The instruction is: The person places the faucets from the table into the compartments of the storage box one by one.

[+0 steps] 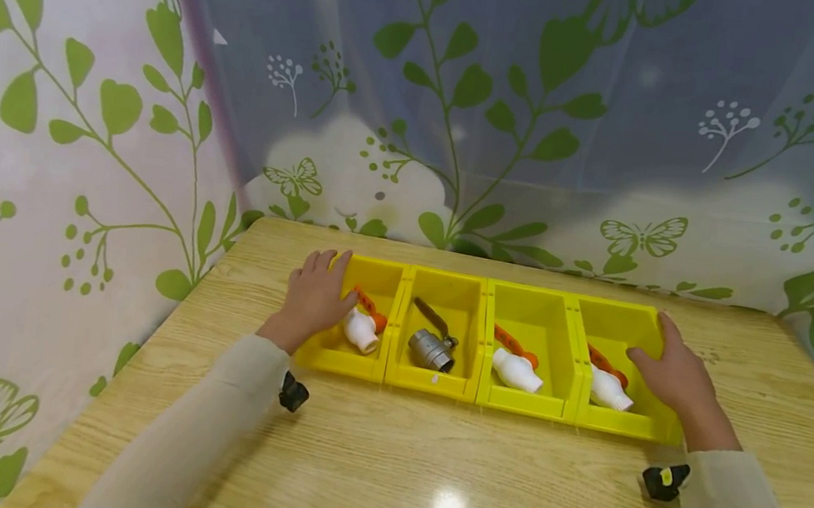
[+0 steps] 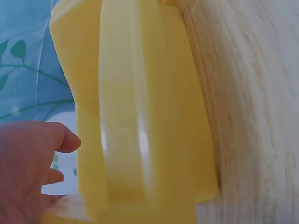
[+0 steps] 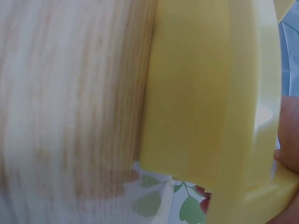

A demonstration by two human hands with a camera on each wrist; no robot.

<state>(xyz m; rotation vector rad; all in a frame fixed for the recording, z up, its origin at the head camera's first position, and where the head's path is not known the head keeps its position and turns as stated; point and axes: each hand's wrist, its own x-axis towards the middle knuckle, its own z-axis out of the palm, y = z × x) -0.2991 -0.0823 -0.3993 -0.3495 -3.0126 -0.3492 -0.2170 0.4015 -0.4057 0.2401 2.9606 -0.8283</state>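
A row of joined yellow bins (image 1: pixel 431 385) lies across the wooden table. My left hand (image 1: pixel 315 298) grips its left end wall, thumb over the inner side. At the opposite end my right hand (image 1: pixel 680 376) holds the right wall, thumb inside and fingers outside. The leftmost bin has a white ball valve (image 1: pixel 360 331) with an orange handle. Beside it is a metal ball valve (image 1: pixel 430 350) with a dark lever. Similar white valves lie in the third bin (image 1: pixel 517 371) and the rightmost one (image 1: pixel 610 390). Both wrist views show the yellow bin wall (image 2: pixel 124 116) up close.
The wooden table (image 1: pixel 383 461) extends in front of the bins and to both sides. A patterned curtain (image 1: pixel 479 153) hangs behind the table's back edge, and another printed sheet (image 1: pixel 46 179) is on the left. Small black devices (image 1: pixel 294 392) sit at both wrists.
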